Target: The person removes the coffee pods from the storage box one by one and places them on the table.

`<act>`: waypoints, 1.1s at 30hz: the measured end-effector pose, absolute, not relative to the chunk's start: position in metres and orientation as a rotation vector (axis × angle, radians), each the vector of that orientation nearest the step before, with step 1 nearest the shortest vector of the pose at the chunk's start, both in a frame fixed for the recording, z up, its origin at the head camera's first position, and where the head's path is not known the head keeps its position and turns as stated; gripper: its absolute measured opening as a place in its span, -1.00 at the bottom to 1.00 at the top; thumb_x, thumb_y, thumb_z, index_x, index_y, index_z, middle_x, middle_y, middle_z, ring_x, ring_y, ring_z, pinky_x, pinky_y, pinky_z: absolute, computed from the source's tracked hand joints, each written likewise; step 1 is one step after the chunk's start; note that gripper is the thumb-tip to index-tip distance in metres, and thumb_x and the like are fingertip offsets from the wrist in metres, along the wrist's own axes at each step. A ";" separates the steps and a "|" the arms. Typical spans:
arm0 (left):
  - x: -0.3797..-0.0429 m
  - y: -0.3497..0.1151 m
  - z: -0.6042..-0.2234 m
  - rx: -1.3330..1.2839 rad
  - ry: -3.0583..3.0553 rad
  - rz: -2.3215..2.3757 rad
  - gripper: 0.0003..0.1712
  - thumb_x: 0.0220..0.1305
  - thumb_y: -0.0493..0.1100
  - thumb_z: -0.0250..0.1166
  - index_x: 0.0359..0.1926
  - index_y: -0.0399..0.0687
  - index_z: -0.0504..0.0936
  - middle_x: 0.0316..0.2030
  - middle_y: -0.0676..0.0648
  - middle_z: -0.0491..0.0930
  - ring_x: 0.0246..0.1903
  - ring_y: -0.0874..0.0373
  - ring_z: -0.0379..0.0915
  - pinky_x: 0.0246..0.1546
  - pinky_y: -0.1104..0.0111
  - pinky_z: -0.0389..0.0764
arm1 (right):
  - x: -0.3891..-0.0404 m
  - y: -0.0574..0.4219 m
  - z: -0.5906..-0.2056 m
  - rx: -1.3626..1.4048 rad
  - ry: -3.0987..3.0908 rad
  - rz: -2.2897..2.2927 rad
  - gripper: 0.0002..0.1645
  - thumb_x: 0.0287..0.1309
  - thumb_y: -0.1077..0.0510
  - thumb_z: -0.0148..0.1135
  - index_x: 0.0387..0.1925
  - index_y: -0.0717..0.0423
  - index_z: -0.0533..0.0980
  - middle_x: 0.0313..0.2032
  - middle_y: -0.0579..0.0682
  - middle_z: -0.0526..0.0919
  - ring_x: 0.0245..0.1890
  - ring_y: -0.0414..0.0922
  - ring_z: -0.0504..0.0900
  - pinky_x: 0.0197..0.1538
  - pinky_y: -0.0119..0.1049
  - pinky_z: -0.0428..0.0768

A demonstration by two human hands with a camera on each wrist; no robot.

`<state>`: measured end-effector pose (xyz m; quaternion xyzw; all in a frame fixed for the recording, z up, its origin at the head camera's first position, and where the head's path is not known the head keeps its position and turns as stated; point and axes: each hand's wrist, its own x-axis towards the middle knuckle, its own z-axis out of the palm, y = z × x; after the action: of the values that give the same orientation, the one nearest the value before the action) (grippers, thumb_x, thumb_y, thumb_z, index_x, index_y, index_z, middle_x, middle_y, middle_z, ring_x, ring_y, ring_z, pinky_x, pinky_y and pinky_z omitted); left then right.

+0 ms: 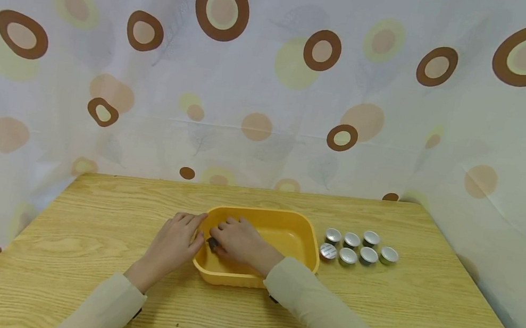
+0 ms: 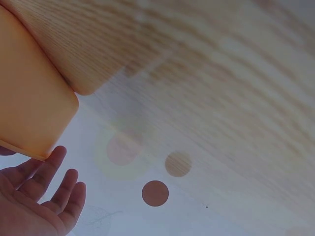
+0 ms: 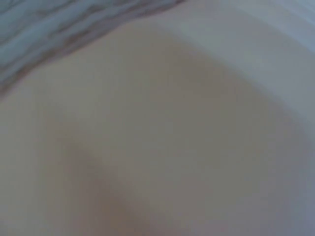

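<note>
A yellow plastic basin (image 1: 296, 238) with rounded corners sits on the wooden table. My left hand (image 1: 179, 237) grips its left end, the thumb over the rim and the fingers along the outside. In the left wrist view the fingers of that hand (image 2: 37, 189) lie against the edge of the basin (image 2: 34, 93). My right hand (image 1: 241, 241) reaches down inside the basin's left half, fingers curled. By its fingertips it pinches a small dark object (image 1: 212, 243), mostly hidden by the hand. A blurred, pale tan surface (image 3: 162, 118) fills most of the right wrist view.
To the right of the basin stand several small foil-lidded capsules (image 1: 348, 256) in two loose rows, one of them with a printed lid (image 1: 328, 251). A patterned curtain (image 1: 262, 78) hangs behind the wooden table (image 1: 108, 212) and along its sides.
</note>
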<state>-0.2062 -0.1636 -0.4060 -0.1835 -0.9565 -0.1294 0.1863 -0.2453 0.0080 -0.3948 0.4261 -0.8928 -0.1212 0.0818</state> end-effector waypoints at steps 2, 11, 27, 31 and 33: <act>-0.206 -0.164 -0.406 -0.518 -2.693 -0.368 -0.53 0.25 -0.11 0.08 0.17 -0.12 0.44 -0.05 -0.06 0.58 0.00 0.00 0.42 -0.02 0.12 0.46 | -0.245 0.008 -0.395 1.277 -2.669 -0.360 -0.69 0.17 -0.15 0.09 -0.11 -0.13 0.46 -0.21 -0.18 0.60 -0.16 -0.19 0.53 -0.17 -0.29 0.55; -0.205 -0.163 -0.406 -0.526 -2.679 -0.377 -0.55 0.24 -0.12 0.09 0.15 -0.14 0.46 -0.07 -0.06 0.59 -0.01 0.00 0.43 -0.03 0.12 0.47 | -0.241 0.010 -0.394 1.297 -2.657 -0.305 -0.71 0.19 -0.12 0.08 -0.12 -0.12 0.48 -0.25 -0.15 0.63 -0.23 -0.16 0.55 -0.23 -0.28 0.55; -0.205 -0.162 -0.405 -0.531 -2.666 -0.382 -0.55 0.23 -0.13 0.10 0.14 -0.15 0.46 -0.09 -0.07 0.60 -0.03 0.00 0.44 -0.06 0.13 0.48 | -0.240 0.010 -0.393 1.311 -2.686 -0.280 -0.73 0.19 -0.12 0.07 -0.14 -0.13 0.46 -0.27 -0.15 0.63 -0.28 -0.15 0.55 -0.24 -0.27 0.54; -0.206 -0.162 -0.405 -0.528 -2.665 -0.378 -0.55 0.22 -0.13 0.10 0.13 -0.14 0.47 -0.09 -0.07 0.60 -0.03 0.00 0.44 -0.07 0.13 0.48 | -0.239 0.012 -0.392 1.318 -2.683 -0.282 -0.70 0.18 -0.13 0.09 -0.12 -0.11 0.43 -0.28 -0.15 0.62 -0.26 -0.16 0.55 -0.22 -0.25 0.55; -0.206 -0.162 -0.405 -0.527 -2.666 -0.375 -0.55 0.22 -0.13 0.11 0.14 -0.14 0.46 -0.10 -0.06 0.60 -0.03 0.00 0.44 -0.07 0.13 0.48 | -0.238 0.012 -0.392 1.322 -2.681 -0.288 -0.68 0.17 -0.13 0.10 -0.10 -0.11 0.43 -0.27 -0.15 0.62 -0.25 -0.16 0.55 -0.20 -0.25 0.55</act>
<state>-0.2057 -0.1622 -0.4049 -0.1882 -0.9527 -0.1341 0.1976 -0.2379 0.0123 -0.3917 0.4392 -0.8906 -0.0957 0.0692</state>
